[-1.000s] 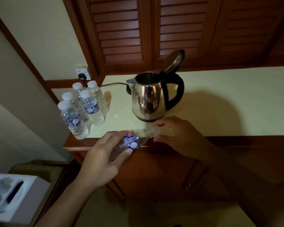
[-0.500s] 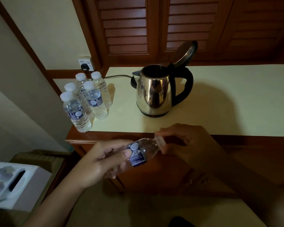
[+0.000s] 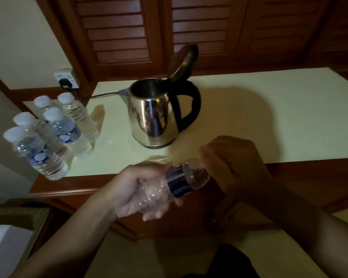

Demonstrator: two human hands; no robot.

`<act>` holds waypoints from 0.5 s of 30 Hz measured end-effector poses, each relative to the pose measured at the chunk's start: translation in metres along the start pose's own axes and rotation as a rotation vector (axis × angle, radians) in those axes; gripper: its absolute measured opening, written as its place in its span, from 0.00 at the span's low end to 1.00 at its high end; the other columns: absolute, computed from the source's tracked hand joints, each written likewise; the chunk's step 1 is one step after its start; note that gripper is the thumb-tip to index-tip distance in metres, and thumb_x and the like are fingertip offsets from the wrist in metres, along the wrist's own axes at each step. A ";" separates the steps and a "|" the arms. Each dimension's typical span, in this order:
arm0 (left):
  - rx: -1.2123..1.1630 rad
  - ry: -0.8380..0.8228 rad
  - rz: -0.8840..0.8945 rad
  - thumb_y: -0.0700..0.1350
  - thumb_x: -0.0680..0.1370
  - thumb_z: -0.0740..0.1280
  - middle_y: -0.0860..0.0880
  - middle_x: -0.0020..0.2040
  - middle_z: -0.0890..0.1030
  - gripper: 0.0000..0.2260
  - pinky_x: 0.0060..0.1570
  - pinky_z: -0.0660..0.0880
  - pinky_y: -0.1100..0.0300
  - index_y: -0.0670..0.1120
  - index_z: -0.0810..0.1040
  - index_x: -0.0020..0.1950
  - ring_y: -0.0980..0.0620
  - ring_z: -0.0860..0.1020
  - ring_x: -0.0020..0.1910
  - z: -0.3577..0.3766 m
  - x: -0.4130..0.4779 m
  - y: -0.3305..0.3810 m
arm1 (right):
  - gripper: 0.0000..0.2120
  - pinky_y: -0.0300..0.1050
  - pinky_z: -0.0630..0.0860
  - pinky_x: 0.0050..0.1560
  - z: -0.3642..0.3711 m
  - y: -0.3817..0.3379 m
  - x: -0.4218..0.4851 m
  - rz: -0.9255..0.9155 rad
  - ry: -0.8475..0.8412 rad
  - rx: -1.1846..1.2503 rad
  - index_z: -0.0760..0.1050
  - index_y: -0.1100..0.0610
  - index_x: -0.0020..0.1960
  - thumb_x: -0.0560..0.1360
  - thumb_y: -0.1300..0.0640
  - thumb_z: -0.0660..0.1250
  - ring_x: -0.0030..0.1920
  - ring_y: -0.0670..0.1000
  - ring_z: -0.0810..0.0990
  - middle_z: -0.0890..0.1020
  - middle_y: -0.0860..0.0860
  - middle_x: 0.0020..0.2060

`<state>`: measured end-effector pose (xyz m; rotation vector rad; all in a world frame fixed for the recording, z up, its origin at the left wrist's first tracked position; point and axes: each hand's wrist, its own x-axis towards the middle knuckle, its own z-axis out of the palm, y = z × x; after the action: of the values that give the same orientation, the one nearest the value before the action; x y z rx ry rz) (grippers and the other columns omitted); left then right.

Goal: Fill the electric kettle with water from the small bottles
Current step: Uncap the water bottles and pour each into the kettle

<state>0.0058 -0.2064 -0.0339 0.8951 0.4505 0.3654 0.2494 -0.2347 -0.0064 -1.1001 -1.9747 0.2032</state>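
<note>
A shiny steel electric kettle [image 3: 155,115] with a black handle stands on the cream counter [image 3: 269,117], its lid [image 3: 184,63] flipped up and its mouth open. In front of the counter edge, my left hand [image 3: 137,189] holds a small clear water bottle [image 3: 179,181] with a dark label, tilted with its neck toward the right. My right hand [image 3: 233,163] is closed over the bottle's neck and hides the cap. Several capped small bottles [image 3: 54,133] stand together at the counter's left end.
The kettle's cord [image 3: 100,95] runs to a wall socket [image 3: 65,78] at the back left. Wooden louvred doors [image 3: 169,29] rise behind the counter. A white box [image 3: 4,247] sits low at the left, on a lower surface.
The view has tilted and drawn closer. My hands stay on the bottle, which has rolled so its label shows another side. My right hand now covers the cap completely.
</note>
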 end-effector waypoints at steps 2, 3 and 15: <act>0.286 0.194 0.134 0.54 0.79 0.72 0.33 0.36 0.82 0.19 0.22 0.71 0.56 0.37 0.82 0.51 0.44 0.78 0.24 0.013 0.029 0.006 | 0.27 0.51 0.62 0.28 -0.015 0.023 0.002 0.157 0.013 0.000 0.63 0.59 0.29 0.84 0.49 0.56 0.23 0.52 0.62 0.62 0.51 0.22; 0.526 0.307 0.226 0.55 0.80 0.71 0.38 0.36 0.83 0.16 0.25 0.72 0.53 0.41 0.84 0.50 0.43 0.78 0.25 0.021 0.046 0.007 | 0.28 0.53 0.62 0.27 -0.024 0.036 0.003 0.252 0.005 0.002 0.61 0.60 0.28 0.83 0.48 0.56 0.22 0.54 0.61 0.61 0.54 0.21; 1.254 0.750 0.433 0.59 0.76 0.76 0.61 0.68 0.76 0.33 0.63 0.77 0.59 0.62 0.66 0.78 0.60 0.76 0.65 0.087 0.301 0.006 | 0.21 0.33 0.69 0.33 -0.164 0.226 0.035 0.557 0.086 0.036 0.76 0.54 0.36 0.75 0.37 0.66 0.31 0.46 0.75 0.78 0.45 0.28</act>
<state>0.3055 -0.1149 -0.0481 2.1003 1.2465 0.8551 0.5026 -0.1122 0.0043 -1.5876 -1.5440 0.4738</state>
